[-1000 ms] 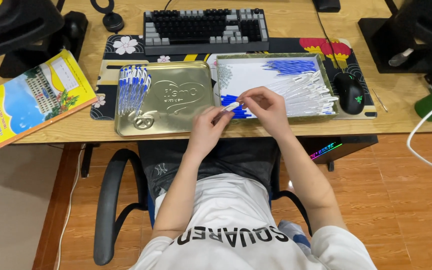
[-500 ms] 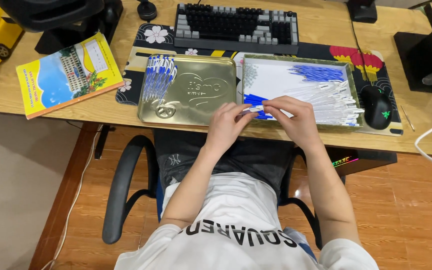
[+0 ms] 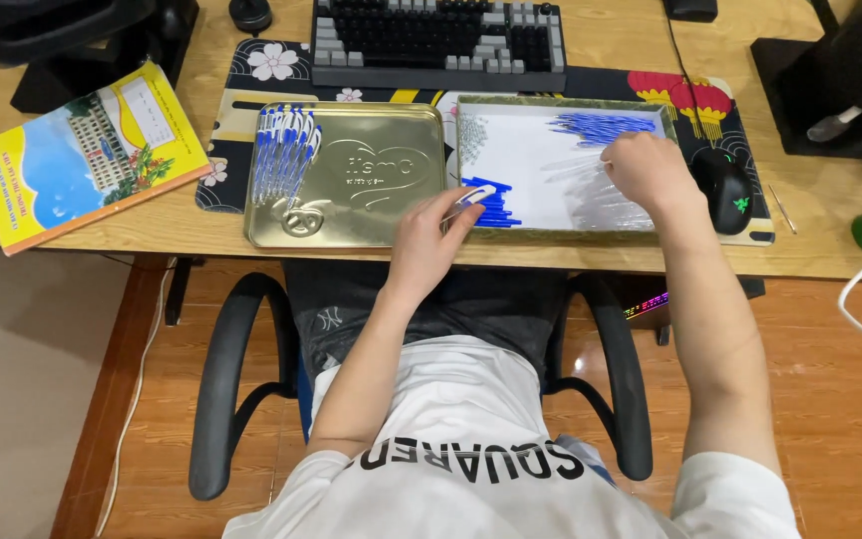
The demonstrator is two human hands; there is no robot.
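Since a moment ago my right hand (image 3: 646, 170) has left the left one and now rests with curled fingers on the clear pen barrels (image 3: 591, 190) in the white-lined tin tray (image 3: 561, 228), while my left hand (image 3: 431, 235) pinches a blue-and-white pen (image 3: 469, 197) above the gold tin lid (image 3: 351, 215).

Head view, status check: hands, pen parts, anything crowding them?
Left hand pinching a white-and-blue pen piece at the tray's left edge. Right hand down on clear tubes in the tray. Gold lid alongside; nothing blocking.
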